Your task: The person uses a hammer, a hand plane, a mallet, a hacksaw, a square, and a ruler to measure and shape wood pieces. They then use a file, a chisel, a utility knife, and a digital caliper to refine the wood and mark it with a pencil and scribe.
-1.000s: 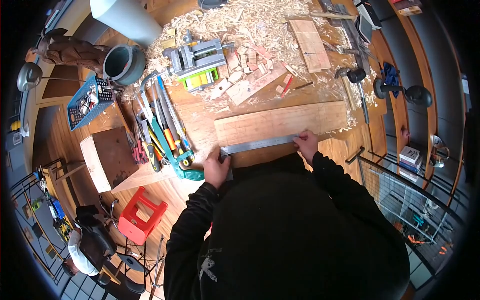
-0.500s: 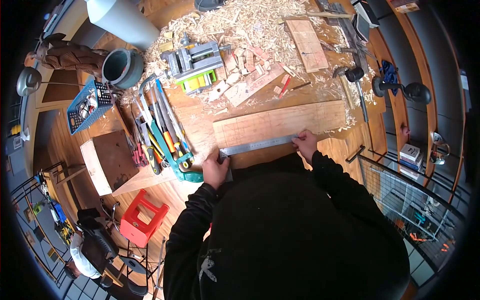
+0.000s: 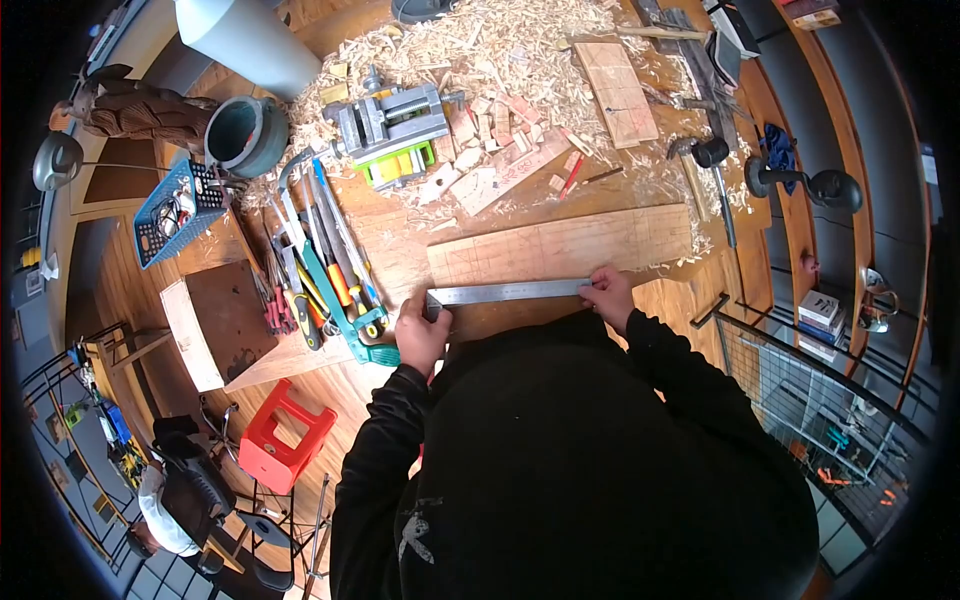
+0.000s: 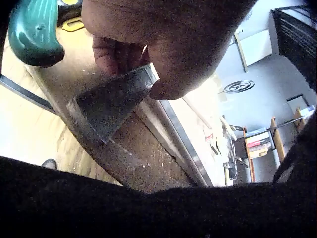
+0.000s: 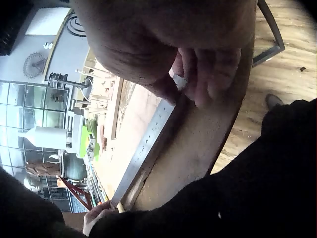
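A metal square with a graduated steel blade [image 3: 510, 292] lies along the near edge of a flat wooden board [image 3: 565, 240] on the bench. My left hand [image 3: 422, 335] grips its left end, where the plain, broad short leg [image 4: 116, 101] shows beneath the fingers in the left wrist view. At the other end, my right hand [image 3: 610, 297] pinches the blade tip between thumb and fingers. In the right wrist view the blade's markings [image 5: 143, 148] run from the right hand down to the left hand [image 5: 99, 218].
Left of the board lie saws and files with a green-handled saw [image 3: 375, 352]. Behind it are a vise [image 3: 395, 115], offcuts, a red pencil [image 3: 571, 174] and many wood shavings [image 3: 480, 50]. A hammer [image 3: 712, 152] lies right. A red stool [image 3: 285, 435] stands below the bench.
My left hand has shifted left with its end of the square, and the right hand slightly left and towards my body. The blade now lies more level across the head view.
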`<move>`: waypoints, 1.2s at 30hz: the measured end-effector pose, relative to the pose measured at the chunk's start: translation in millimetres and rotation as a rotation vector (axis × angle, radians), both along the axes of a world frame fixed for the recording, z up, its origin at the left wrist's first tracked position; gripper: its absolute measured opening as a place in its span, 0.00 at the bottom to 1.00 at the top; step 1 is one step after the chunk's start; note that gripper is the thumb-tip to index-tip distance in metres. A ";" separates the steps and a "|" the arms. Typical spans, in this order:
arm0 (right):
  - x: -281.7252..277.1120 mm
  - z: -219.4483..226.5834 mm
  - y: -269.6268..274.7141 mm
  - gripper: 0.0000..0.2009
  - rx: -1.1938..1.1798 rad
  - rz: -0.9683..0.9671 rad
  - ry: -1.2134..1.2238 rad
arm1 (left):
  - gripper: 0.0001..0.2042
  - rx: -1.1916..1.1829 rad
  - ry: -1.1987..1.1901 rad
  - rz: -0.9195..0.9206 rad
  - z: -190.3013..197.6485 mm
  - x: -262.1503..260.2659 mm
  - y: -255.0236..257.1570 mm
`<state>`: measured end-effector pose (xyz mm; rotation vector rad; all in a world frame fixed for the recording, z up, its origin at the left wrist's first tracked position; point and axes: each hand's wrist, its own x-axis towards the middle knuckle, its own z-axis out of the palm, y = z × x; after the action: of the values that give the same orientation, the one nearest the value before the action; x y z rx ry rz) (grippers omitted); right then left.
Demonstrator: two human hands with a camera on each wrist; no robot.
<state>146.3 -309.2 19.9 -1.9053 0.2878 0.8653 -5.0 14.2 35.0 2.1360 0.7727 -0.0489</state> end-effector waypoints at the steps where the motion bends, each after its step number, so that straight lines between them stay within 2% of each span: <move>1: -1.7 -1.1 -0.5 0.12 0.006 0.031 0.018 | 0.24 0.000 0.000 0.000 0.2 1.8 2.3; 3: -3.9 -5.1 0.1 0.12 -0.007 0.063 0.059 | 0.24 0.081 -0.036 0.002 0.3 6.4 7.4; 11: -19.0 -4.7 21.3 0.10 0.047 0.242 0.185 | 0.22 0.156 -0.096 -0.017 8.7 37.6 39.5; 14: -17.7 -9.1 34.7 0.12 -0.046 0.532 0.177 | 0.22 0.183 -0.070 -0.037 12.0 48.7 54.7; 15: -16.7 -9.9 38.1 0.12 -0.046 0.533 0.180 | 0.22 0.173 -0.053 -0.059 14.8 51.9 59.2; 17: -18.0 -2.4 51.0 0.14 -0.056 0.789 0.010 | 0.22 0.180 -0.066 -0.079 17.8 55.0 65.2; 19: -22.1 -6.3 58.9 0.15 -0.022 0.823 0.016 | 0.22 0.210 -0.087 -0.156 22.1 62.5 68.0; 21: -28.1 -10.6 67.4 0.16 0.011 0.855 0.021 | 0.21 0.151 -0.065 -0.160 28.3 71.2 71.9; 27: -47.8 -11.3 113.4 0.14 0.111 0.918 0.004 | 0.20 0.253 -0.108 -0.286 43.9 100.8 91.8; 33: -52.4 -6.9 123.7 0.13 0.089 0.968 0.022 | 0.20 0.317 -0.150 -0.271 51.9 95.2 98.6; 36: -49.8 -8.6 128.2 0.12 0.119 1.029 -0.011 | 0.20 0.365 -0.258 -0.283 69.4 98.9 105.2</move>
<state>96.5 -181.0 11.3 -1.8986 -0.8131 1.4736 93.9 119.4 104.4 2.5209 0.3427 0.2306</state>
